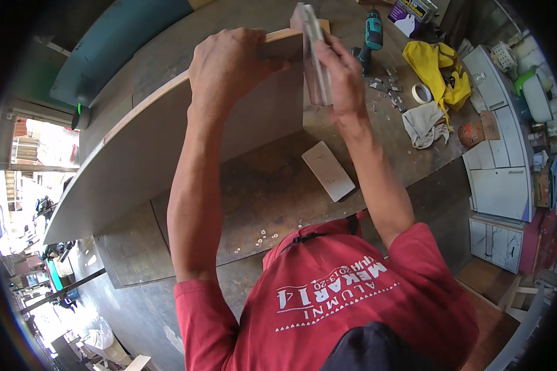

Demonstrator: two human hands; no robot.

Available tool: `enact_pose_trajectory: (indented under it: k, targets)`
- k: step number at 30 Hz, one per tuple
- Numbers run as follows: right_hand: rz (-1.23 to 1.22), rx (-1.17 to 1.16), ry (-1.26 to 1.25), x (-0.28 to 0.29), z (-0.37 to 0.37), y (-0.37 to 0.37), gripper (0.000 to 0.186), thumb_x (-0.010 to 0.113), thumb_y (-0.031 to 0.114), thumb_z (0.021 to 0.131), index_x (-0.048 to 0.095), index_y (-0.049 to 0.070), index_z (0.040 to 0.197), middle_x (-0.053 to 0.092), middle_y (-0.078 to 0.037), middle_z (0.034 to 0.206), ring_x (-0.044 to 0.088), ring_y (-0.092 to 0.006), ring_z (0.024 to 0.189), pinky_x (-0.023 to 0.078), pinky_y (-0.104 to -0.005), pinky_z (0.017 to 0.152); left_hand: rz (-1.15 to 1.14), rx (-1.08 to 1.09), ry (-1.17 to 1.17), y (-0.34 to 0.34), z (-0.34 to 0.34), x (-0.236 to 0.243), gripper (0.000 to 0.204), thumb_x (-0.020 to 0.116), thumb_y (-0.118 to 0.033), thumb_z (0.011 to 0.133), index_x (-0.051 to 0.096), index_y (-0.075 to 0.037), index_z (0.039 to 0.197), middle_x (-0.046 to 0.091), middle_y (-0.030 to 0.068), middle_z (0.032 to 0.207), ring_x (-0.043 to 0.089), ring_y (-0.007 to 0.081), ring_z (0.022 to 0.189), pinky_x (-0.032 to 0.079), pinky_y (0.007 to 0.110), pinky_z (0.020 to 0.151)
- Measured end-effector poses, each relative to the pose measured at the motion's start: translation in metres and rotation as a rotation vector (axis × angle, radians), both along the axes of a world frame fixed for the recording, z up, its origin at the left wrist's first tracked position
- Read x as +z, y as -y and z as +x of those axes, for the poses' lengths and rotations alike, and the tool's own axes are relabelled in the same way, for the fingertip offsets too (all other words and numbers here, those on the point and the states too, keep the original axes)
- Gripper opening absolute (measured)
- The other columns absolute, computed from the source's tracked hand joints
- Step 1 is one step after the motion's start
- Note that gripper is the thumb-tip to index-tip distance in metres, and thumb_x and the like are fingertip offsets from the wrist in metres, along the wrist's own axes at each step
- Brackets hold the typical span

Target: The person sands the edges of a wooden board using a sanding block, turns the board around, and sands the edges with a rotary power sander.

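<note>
A large grey panel (254, 117) with a bare wood-coloured edge stands upright on the worktable (241, 198), running from the far middle to the near left. My left hand (226, 68) is clamped over its top edge, the fingers wrapped round it. At the panel's right end, my right hand (345, 80) grips a flat, layered, pale block (315, 55) held upright against the end. The block is slightly blurred, and I cannot tell its exact kind. Below my right forearm a small pale rectangular board (328, 171) lies flat on the table.
At the far right lie a teal cordless drill (373, 31), metal hinges (387, 86), a tape roll (421, 93), a yellow glove (436, 68) and a grey rag (426, 125). A curved teal panel (111, 52) is far left. White cabinets (495, 142) stand right.
</note>
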State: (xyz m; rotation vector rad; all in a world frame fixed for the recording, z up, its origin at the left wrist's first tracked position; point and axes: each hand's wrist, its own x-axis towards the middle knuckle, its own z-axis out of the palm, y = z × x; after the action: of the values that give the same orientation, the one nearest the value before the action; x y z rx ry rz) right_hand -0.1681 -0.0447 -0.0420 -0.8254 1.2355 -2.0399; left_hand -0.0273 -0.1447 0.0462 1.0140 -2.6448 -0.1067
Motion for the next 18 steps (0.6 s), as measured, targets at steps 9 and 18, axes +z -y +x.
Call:
enact_pose_trajectory:
  k: [9,18]
  targets:
    - [0.000,-0.081,-0.168,0.003,0.002,0.007,0.044,0.062,0.028,0.101,0.063,0.000,0.135,0.068,-0.002,0.105,0.058,-0.0089,0.093,0.047,-0.0251,0.084,-0.053,0.002,-0.047,0.007,0.000,-0.002,0.053,0.084,-0.053,0.072,0.078,-0.012,0.104,0.074,0.0133,0.082,0.072,0.0354,0.083,0.055,0.047,0.076]
    - [0.018,-0.076,-0.182,0.015,0.001,0.018,0.042,0.062,0.027,0.101,0.065,0.000,0.134,0.070,-0.006,0.114,0.062,-0.0127,0.105,0.048,-0.0278,0.092,-0.076,0.015,-0.032,0.014,-0.004,-0.001,0.053,0.084,-0.054,0.071,0.078,-0.011,0.103,0.075,0.0139,0.085,0.072,0.0355,0.085,0.056,0.047,0.077]
